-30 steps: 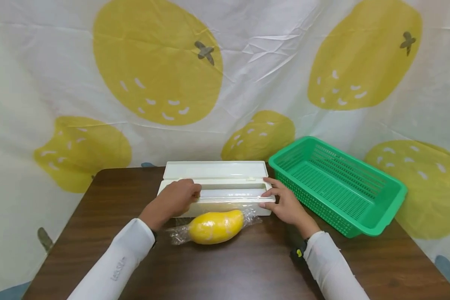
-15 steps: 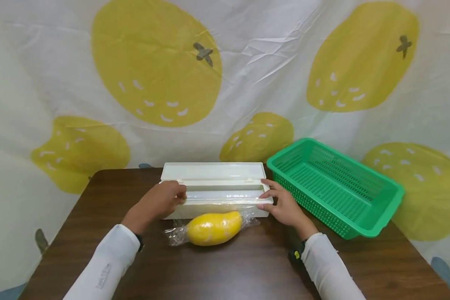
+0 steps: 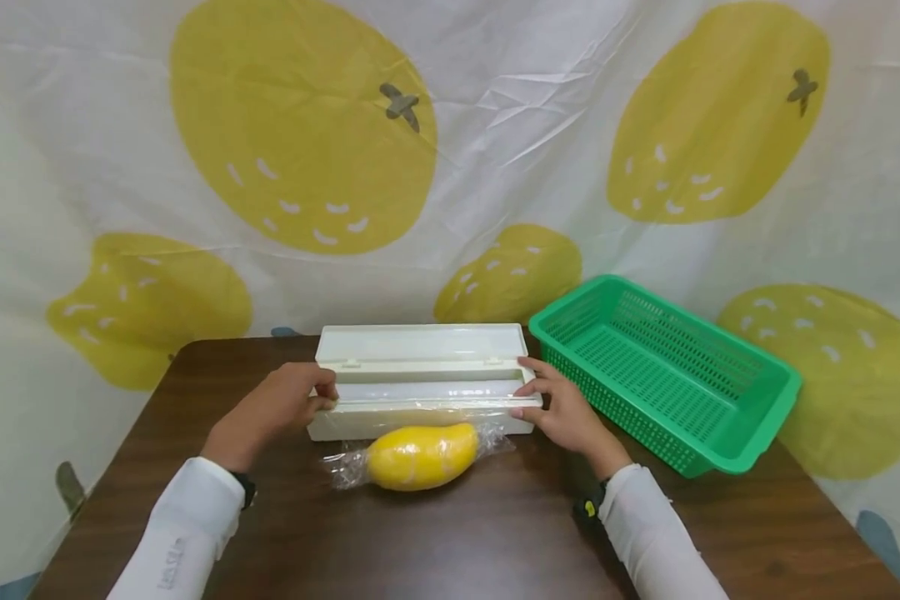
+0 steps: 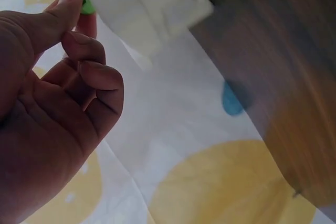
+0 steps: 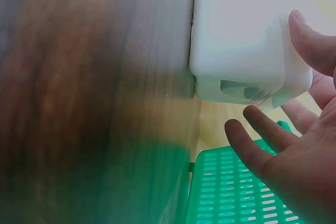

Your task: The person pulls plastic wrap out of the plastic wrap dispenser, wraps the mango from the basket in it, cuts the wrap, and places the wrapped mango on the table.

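A white cling film dispenser (image 3: 420, 423) stands on the table, its lid (image 3: 420, 342) raised and the film roll (image 3: 427, 390) showing inside. My left hand (image 3: 281, 404) is at its left end, thumb and bent fingers pinched at the front rim; what they pinch is mostly hidden. In the left wrist view, a small green patch (image 4: 88, 7) shows beside the thumb. My right hand (image 3: 562, 412) grips the right end, thumb on the front and other fingers spread over the end and top. Just before the dispenser lies a yellow mango-like fruit (image 3: 420, 457) wrapped in clear film.
A green plastic basket (image 3: 667, 375) sits at an angle behind my right hand, close to the dispenser's right end. The brown wooden table (image 3: 450, 542) meets a hanging cloth (image 3: 495, 150) with yellow fruit prints at the back.
My left hand has slid left along the dispenser's front rim to its left end, uncovering more of the roll. My right hand keeps its grip, and the wrapped fruit stays put.
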`<state>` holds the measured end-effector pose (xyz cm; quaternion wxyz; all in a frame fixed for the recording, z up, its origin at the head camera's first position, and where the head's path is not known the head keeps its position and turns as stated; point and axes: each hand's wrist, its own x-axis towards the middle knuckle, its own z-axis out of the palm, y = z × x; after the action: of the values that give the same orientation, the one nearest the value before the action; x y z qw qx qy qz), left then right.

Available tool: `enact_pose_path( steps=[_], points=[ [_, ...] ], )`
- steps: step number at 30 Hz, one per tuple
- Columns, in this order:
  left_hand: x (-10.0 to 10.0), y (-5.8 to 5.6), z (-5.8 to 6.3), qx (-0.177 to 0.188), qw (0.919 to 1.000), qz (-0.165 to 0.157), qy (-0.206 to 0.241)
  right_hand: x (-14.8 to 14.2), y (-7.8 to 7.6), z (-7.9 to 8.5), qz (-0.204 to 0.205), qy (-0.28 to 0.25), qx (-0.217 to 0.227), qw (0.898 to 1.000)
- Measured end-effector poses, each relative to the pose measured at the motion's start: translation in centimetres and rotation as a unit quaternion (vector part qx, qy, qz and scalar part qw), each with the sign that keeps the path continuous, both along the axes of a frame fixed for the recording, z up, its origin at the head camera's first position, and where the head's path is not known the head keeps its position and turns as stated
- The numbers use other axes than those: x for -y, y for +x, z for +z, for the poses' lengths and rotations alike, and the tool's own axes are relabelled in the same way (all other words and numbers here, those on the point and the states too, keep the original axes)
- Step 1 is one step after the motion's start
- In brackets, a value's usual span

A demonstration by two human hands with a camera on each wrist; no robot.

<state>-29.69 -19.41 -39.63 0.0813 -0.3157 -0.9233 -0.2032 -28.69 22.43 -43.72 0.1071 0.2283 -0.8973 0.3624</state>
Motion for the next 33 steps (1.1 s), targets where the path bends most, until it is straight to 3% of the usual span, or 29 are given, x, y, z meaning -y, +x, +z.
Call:
enact_pose_path(
  steps=[6, 15, 21, 27, 33],
  points=[
    [1.5, 0.6, -0.2, 0.000, 1.0000, 0.005, -0.007, 0.2, 0.0, -0.3, 0.004, -0.002, -0.010, 1.000],
    [2.3, 1.3, -0.2, -0.046, 0.9989, -0.001, -0.007, 0.1, 0.0, -0.1, 0.001, -0.010, 0.002, 1.000],
    [1.8, 1.7, 0.2, -0.025, 0.9989, 0.036, -0.017, 0.0, -0.3, 0.0, 0.003, -0.003, 0.001, 1.000],
    [0.3, 2.9, 1.2, -0.027, 0.9961, 0.073, -0.042, 0.2, -0.2, 0.3, 0.008, 0.007, 0.006, 1.000],
    [-4.4, 4.7, 1.7, -0.051, 0.9950, 0.070, -0.050, 0.1, 0.0, 0.8, 0.015, -0.008, 0.025, 1.000]
  ],
)
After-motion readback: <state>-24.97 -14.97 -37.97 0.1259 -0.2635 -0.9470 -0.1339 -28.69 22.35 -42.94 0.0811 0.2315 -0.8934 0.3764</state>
